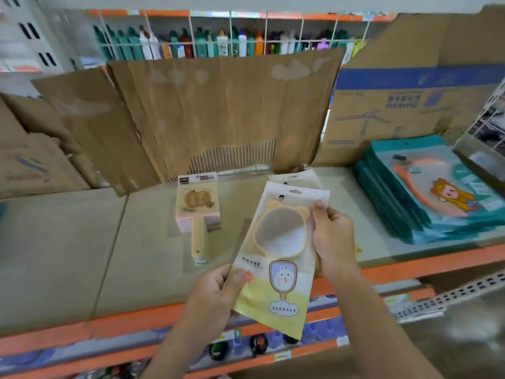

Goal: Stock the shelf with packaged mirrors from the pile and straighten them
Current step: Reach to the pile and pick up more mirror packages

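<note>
Left hand (216, 291) and right hand (332, 233) pinch a pale-yellow packaged mirror (278, 277), its bear-eared yellow frame showing through

Two yellow mirror packs are in view: a front pack (278, 269) and a rear pack (295, 178) partly hidden behind it. One pink pile (198, 209) and one teal stack (426, 192) have layers too blurred to count.

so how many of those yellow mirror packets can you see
2. One yellow packet in the left hand and right hand; second packet on the shelf behind it. Others may be hidden.
</note>
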